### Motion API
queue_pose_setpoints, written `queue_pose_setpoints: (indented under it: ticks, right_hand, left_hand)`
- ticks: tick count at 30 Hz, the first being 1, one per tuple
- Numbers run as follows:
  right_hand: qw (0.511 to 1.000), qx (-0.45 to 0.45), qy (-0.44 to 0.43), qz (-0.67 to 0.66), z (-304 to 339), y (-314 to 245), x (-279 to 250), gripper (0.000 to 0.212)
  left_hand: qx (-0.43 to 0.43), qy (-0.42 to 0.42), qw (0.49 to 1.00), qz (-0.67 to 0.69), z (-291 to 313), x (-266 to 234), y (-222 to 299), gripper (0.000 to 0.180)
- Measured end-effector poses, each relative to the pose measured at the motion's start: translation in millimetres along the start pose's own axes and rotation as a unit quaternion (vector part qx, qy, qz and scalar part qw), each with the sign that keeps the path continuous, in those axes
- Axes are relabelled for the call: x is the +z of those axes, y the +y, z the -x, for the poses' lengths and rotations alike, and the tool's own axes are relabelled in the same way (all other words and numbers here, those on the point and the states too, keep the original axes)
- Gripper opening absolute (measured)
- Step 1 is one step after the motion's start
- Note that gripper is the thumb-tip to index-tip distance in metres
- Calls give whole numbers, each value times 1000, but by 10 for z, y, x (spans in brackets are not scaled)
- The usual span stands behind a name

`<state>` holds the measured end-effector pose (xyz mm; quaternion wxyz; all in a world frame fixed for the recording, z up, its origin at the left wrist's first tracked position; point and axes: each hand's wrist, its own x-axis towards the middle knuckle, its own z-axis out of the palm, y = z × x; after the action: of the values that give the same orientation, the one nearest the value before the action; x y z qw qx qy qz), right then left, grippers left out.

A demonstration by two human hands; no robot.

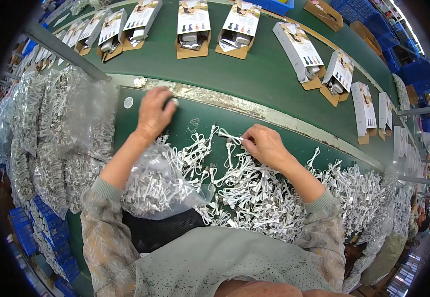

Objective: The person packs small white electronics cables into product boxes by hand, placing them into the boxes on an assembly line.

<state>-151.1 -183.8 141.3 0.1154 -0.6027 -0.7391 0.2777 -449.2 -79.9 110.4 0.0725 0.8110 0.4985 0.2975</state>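
My right hand (264,144) pinches a short white USB cable (231,136) above a large loose heap of such cables (259,193). Farther left, my left hand (155,113) is at the edge of the metal rail, its fingers curved and thumb apart. A small white patch shows at one fingertip; whether it is a wrap or a loose piece I cannot make out. Below my left forearm lies an opened clear plastic bag (150,190) full of white cables. Some rubber-band-like loops (193,123) lie on the green table between my hands.
Beyond the worn metal rail (225,101), a green conveyor belt (244,69) carries several opened printed boxes (193,29). Bagged cables (51,114) are stacked at the left by a metal post (64,52). More cables (353,198) lie at the right. Blue crates (49,232) stand lower left.
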Motion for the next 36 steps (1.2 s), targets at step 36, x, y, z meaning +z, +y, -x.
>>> queue_pose_setpoints:
  ticks: [36]
  right_hand:
    - [986,-3,-141,-86,-576,2864,-1039,38]
  left_hand:
    - [137,-400,897,129,-1742,2660,2210,78]
